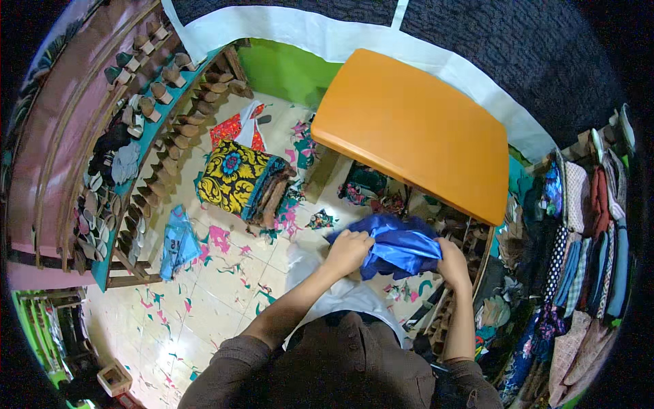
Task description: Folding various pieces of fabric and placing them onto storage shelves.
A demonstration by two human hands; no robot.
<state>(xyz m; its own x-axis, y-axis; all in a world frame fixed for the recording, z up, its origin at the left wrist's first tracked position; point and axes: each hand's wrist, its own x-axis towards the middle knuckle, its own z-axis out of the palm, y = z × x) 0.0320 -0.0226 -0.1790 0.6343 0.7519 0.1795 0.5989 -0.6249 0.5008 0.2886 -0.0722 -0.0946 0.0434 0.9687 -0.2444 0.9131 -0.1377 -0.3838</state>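
Tiled floor [211, 317] spreads beneath and to the left of both grips, with hanging clothes [575, 194] well off to the right of the right grip. One shoe rack [103, 267] stands well to the left of the left grip (its shoes crowd too closely for a sure count). One orange tabletop [415, 129] lies beyond the two grips, toward the wall.

Between the grips is one blue cloth [402, 245], shiny and crumpled. Its long axis runs sideways from one grip to the other; it touches both, so neither is nearer. The left grip [349, 252] is clenched on its left end, and the right grip [452, 264] grasps its right edge.

Beyond and left of the left grip sits one folded yellow-and-black cloth [235, 178], with one red-and-white cloth [249, 126] just past it. One light blue bag [178, 245] lies well to the left of the left grip. Smallest are the pink and green scraps [219, 237], too many to count, scattered mostly left of that grip.
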